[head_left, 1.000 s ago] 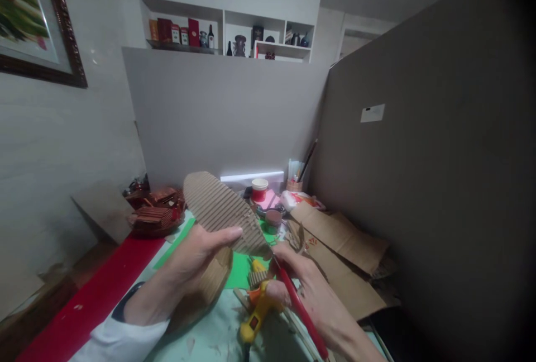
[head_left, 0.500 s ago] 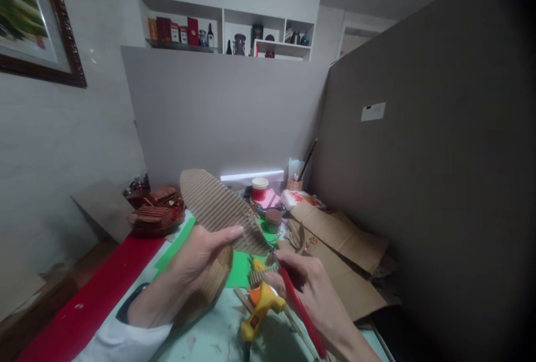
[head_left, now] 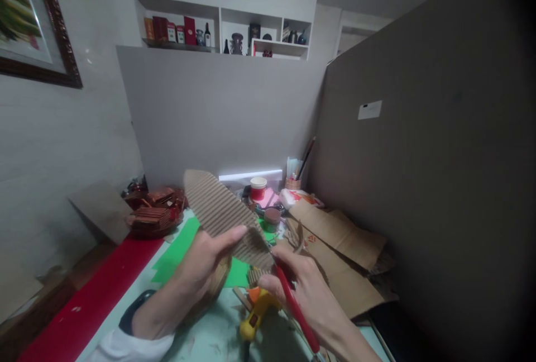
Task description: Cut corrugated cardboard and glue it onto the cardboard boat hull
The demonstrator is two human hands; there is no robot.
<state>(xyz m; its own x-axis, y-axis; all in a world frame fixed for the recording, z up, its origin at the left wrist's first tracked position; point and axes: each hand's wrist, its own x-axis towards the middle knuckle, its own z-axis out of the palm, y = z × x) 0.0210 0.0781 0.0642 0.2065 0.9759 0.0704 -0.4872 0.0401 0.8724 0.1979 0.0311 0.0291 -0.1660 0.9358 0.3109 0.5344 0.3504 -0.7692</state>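
Note:
My left hand (head_left: 196, 270) grips a ribbed, oval piece of corrugated cardboard (head_left: 218, 208), thumb on top, holding it tilted above the table. My right hand (head_left: 304, 289) is closed round a pair of red-handled scissors (head_left: 293, 306); their tip meets the cardboard's lower right edge. A yellow glue gun (head_left: 256, 317) lies on the pale green table top (head_left: 213, 339) just below both hands.
Flattened brown cardboard sheets (head_left: 339, 256) lie at the right against a grey partition. A brown cardboard model (head_left: 153, 214) stands at the left by a red strip (head_left: 92, 306). A red-and-white cup (head_left: 258, 187), a small jar (head_left: 272, 218) and a brush holder (head_left: 293, 182) stand at the back.
Both hands and the cardboard have stayed nearly in place; the right hand with the scissors has shifted slightly left and up along the cardboard's edge. The view has tilted a little.

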